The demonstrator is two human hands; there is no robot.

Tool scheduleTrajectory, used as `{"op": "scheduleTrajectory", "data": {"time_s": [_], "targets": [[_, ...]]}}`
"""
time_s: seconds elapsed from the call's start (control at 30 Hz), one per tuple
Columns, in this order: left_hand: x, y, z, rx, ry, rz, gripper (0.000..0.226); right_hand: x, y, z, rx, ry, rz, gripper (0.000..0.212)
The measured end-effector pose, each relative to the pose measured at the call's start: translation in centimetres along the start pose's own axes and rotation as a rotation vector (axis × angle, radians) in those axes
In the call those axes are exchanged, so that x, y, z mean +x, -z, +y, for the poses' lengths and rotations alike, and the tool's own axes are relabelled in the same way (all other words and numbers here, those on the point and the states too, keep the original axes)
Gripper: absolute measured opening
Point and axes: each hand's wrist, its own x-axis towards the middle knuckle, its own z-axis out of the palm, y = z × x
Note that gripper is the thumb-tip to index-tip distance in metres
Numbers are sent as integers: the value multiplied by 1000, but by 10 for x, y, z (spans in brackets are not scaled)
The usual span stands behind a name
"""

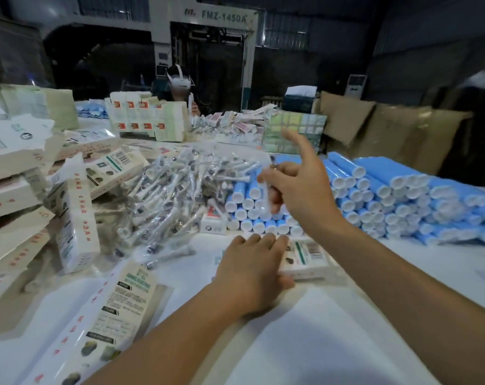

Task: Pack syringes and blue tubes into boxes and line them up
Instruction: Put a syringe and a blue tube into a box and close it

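Hands are working one job each. Left hand (252,269) is lying flat, fingers straight, pressing down on a printed box (305,258) at the near centre of the desk (333,329); probably steadying it so the open end is facing the supply piles. Right hand (294,184) is lifted above the box w/ middle and lower fingers curled round a clear wrapped syringe (266,195), index finger sticking up free. The syringe is blurred, so exact orientation can't be read; it is hanging over the front of the tube stack.

Judged step: loading the syringe into the held box; no blue tube is visibly in it yet.

Near left, flat unfolded cartons (105,315) are lying printed side up, w/ more box blanks (16,168) piling at the left edge, within reach for forming.

Mid-desk, the syringe heap (166,195) is sitting loose in clear wrappers just left of the blue tubes (388,195). The tubes are lying stacked w/ white caps facing the worker, likely so one can be pulled by the cap end.

Farther back, more printed box stacks (144,115) are standing on the desk, and a second person (180,81) is sitting behind them. Brown cardboard (374,123) is leaning at the far right.
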Motion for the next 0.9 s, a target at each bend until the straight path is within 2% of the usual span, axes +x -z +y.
{"op": "scheduleTrajectory", "data": {"time_s": [0.1, 0.17, 0.23, 0.33, 0.5, 0.6, 0.73, 0.83, 0.9], "targets": [[2, -2, -2, -9, 6, 97, 69, -16, 57, 12, 148, -69, 359, 12], [5, -6, -4, -45, 39, 120, 68, -28, 84, 25, 288, -194, 563, 10], [8, -9, -6, -76, 72, 135, 68, -38, 100, 39, 386, -288, 661, 15], [7, -7, -8, -69, 95, 159, 66, -47, 103, 55, 345, -347, 659, 16], [7, -7, -6, -45, 97, 155, 75, -52, 81, 69, 119, -334, 619, 15], [7, -8, -2, -50, 81, 169, 74, -57, 68, 75, 84, -361, 613, 16], [7, -10, -2, -51, 83, 180, 70, -64, 56, 76, 4, -438, 528, 23], [8, -10, -3, -56, 92, 196, 71, -69, 52, 69, -59, -397, 418, 23], [9, -10, -5, -60, 101, 202, 72, -70, 56, 64, -91, -317, 430, 18]]}}
